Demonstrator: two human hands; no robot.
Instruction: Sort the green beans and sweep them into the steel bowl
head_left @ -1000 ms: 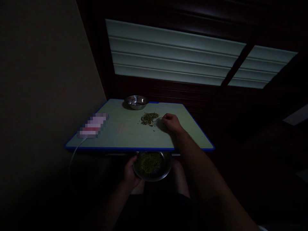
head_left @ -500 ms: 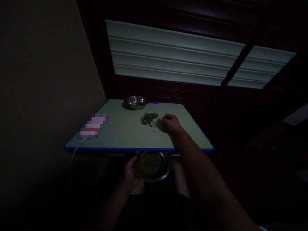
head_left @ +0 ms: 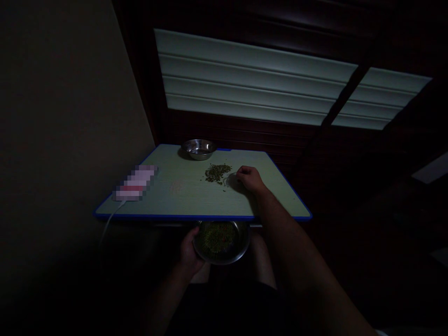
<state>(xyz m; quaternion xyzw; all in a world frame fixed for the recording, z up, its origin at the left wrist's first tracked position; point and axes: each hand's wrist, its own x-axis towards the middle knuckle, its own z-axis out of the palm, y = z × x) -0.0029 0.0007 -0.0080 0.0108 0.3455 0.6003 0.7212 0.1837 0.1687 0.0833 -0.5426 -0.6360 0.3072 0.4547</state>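
Note:
My left hand (head_left: 191,252) grips the left rim of a steel bowl (head_left: 241,252) below the table's front edge, over my lap. Small green grains (head_left: 219,237) with a few reddish bits lie in that bowl. Above the table, my right hand (head_left: 249,178) is closed, its fingers pinched on a small clear, see-through piece (head_left: 230,178) whose exact kind is too dim to make out. This piece touches or nearly touches the right side of a loose pile of green-brown grains (head_left: 216,172) on the tabletop.
A second steel bowl (head_left: 198,150) stands at the back of the pale green, blue-edged table (head_left: 189,200). At the left lies a blurred-out pinkish device (head_left: 136,183) with a white cable (head_left: 110,221). A wall (head_left: 77,102) rises on the left, dark wood with pale slatted panels (head_left: 252,77) behind.
Almost nothing differs. Both hands, the bowl and the pile keep their places, apart from a very slight shift of the whole view.

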